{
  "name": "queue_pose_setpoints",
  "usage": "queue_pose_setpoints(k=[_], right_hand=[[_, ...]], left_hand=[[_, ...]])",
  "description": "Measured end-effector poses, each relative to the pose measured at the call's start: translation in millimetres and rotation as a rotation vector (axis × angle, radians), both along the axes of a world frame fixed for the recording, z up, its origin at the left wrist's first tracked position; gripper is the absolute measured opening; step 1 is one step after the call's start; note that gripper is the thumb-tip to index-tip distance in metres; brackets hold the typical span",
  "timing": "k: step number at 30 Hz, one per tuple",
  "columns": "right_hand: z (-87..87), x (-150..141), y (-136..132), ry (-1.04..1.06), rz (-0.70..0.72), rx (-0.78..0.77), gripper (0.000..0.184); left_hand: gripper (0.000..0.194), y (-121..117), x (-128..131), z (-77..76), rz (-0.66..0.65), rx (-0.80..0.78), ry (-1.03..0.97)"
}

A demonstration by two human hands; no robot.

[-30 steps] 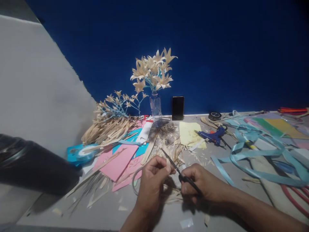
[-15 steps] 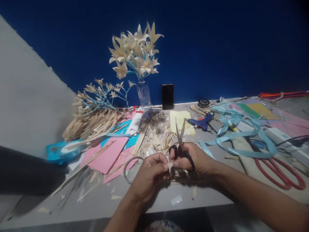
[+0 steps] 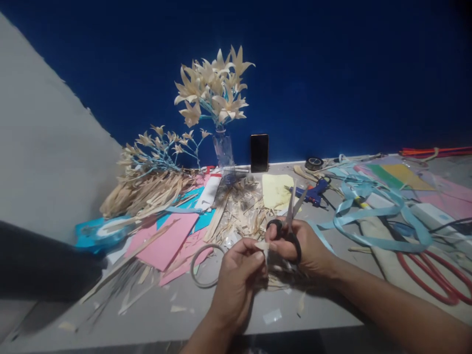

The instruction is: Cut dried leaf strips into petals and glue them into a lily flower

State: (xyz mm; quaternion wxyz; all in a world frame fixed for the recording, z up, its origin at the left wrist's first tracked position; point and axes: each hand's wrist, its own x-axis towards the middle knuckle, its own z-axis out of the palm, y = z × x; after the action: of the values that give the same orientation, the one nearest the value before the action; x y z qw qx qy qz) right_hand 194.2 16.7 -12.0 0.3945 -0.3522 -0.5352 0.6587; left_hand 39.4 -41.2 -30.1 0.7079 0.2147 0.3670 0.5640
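My left hand [image 3: 240, 273] pinches a small pale piece of dried husk [image 3: 262, 245] between thumb and fingers. My right hand [image 3: 304, 246] has its thumb and fingertips at the other side of the same piece. Black-handled scissors [image 3: 291, 211] hang on the right hand's fingers, blades apart and pointing up and away. Husk scraps [image 3: 239, 214] lie in a heap just beyond both hands, and more lie in the shadow beneath them. A roll of tape [image 3: 195, 278], lying flat, sits left of the left hand.
A clear bottle [image 3: 224, 152] holds husk flowers [image 3: 216, 88] at the back. Pink paper [image 3: 167, 241] and husk bundles [image 3: 147, 194] lie left. On the right are a blue glue gun [image 3: 313, 192], light-blue ribbon [image 3: 383, 241] and red-handled scissors [image 3: 431, 278]. A phone [image 3: 259, 153] leans on the wall.
The scissors have tilted to the right in my right hand. Both hands stay together on the pale piece, which has turned slightly. The whole view has shifted a little.
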Motion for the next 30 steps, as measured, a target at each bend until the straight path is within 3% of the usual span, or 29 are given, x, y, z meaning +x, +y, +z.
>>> queue_pose_setpoints(k=[11,21,25,30], right_hand=[[1.7,-6.4,-3.6,-0.045,-0.028,-0.012,0.038],[-9.7,-7.3,-0.1,0.008,-0.007,-0.070,0.037],[-14.1,-7.8,6.6,-0.030,-0.068,-0.064,0.033],[-9.6,-2.9,18.2,-0.031,-0.149,0.010,0.023]], left_hand=[[0.026,-4.4,4.6,-2.9,0.216,0.069,0.375],[0.021,-1.4,10.9,-3.4,0.271,0.078,0.431],[0.020,12.2,-9.7,13.0,0.236,0.035,0.449],[0.021,54.5,-52.2,43.4,0.116,0.154,0.520]])
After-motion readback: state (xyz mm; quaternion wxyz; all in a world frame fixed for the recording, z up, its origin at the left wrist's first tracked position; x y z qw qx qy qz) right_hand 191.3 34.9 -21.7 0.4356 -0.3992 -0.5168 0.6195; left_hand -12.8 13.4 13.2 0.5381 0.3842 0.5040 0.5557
